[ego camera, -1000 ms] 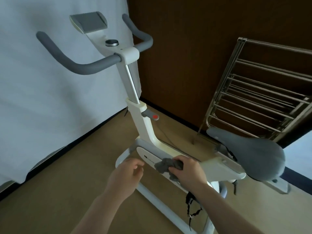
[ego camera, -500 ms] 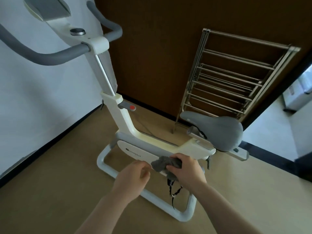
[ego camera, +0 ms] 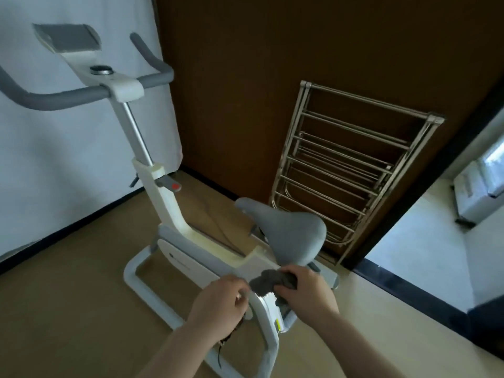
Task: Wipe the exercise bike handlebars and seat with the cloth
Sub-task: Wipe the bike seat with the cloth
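A white exercise bike (ego camera: 169, 205) stands on the tan floor. Its grey handlebars (ego camera: 62, 100) are at the upper left, well away from both hands. The grey seat (ego camera: 289, 233) is in the middle, just above my hands. My right hand (ego camera: 308, 293) is shut on a bunched grey cloth (ego camera: 268, 279) below the seat's rear end. My left hand (ego camera: 221, 301) is beside it with curled fingers at the cloth's left end; whether it pinches the cloth is unclear. Both hands hover over the bike's rear frame.
A folded metal drying rack (ego camera: 351, 170) leans on the dark brown wall behind the seat. A white sheet (ego camera: 54, 159) hangs at the left behind the handlebars. A doorway at the right opens onto a pale floor with a white appliance (ego camera: 477, 195).
The view has shifted, so the seat now lies right above my hands. Both hands have kept together with the cloth still bunched in my right hand.
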